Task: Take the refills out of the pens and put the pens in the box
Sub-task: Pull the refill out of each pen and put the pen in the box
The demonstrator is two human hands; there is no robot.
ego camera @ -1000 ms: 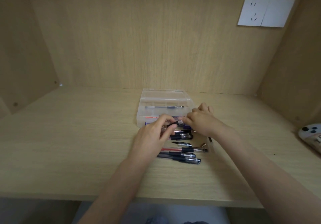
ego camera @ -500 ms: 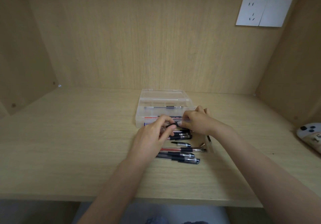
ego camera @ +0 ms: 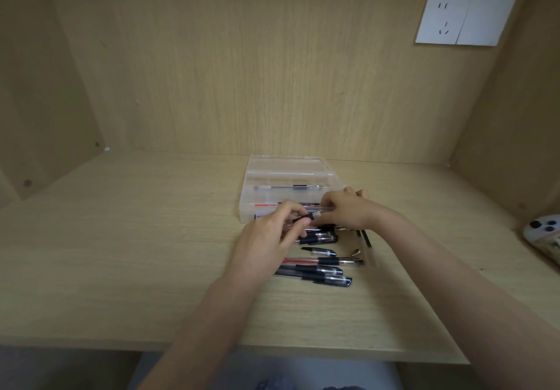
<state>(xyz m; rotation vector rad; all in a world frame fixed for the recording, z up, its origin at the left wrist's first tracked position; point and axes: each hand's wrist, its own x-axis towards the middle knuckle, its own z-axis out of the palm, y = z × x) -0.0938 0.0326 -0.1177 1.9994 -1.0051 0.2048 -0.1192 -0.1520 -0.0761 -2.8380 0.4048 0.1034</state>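
The left hand [ego camera: 272, 235] and right hand [ego camera: 345, 211] are close together, each pinching 1 end of a pen [ego camera: 313, 215] held just above the loose pens [ego camera: 321, 271] on the table [ego camera: 136, 238]. The clear box [ego camera: 251, 177] sits open just behind them.

Clear box [ego camera: 248, 189], black-capped pens [ego camera: 318, 277], pale wood-grain desk [ego camera: 121, 238].

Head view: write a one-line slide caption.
Left hand and right hand grip one pen above loose pens, clear box behind.
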